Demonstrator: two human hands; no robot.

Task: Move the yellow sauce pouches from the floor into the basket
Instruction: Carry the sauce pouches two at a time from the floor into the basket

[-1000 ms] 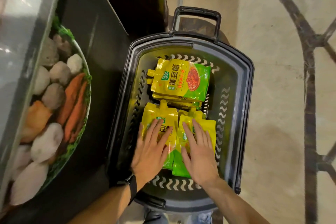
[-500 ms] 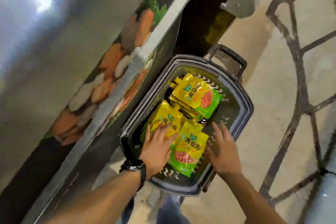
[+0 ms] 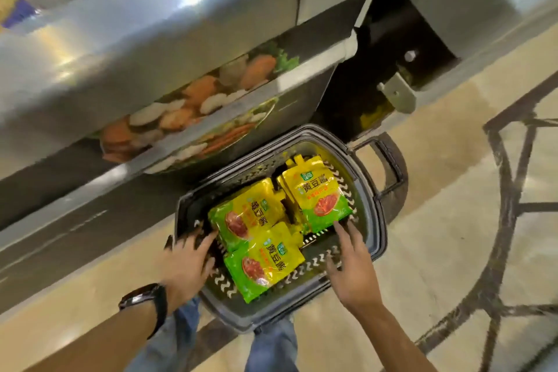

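Observation:
A dark grey basket [image 3: 377, 220] stands on the floor with yellow-and-green sauce pouches lying inside. One pouch [image 3: 265, 260] lies nearest me, another [image 3: 247, 214] beside it on the left, and a third [image 3: 320, 199] tops a stack at the far end. My left hand [image 3: 187, 263] hovers at the basket's left rim, fingers spread and holding nothing. My right hand [image 3: 350, 266] is over the basket's right near corner, fingers straight, fingertips close to the far pouch's bottom edge. No pouch shows on the floor.
A steel freezer cabinet [image 3: 151, 48] with a printed food picture [image 3: 193, 118] runs along the left and behind the basket. The basket's handle [image 3: 389, 163] sticks out at the far end. Beige tiled floor [image 3: 453, 251] with dark lines lies to the right. My jeans-clad legs [image 3: 271, 347] are below.
Both hands have lifted off the two near pouches and moved apart to the basket's sides. The camera has swung up and leftward, so the basket now appears tilted.

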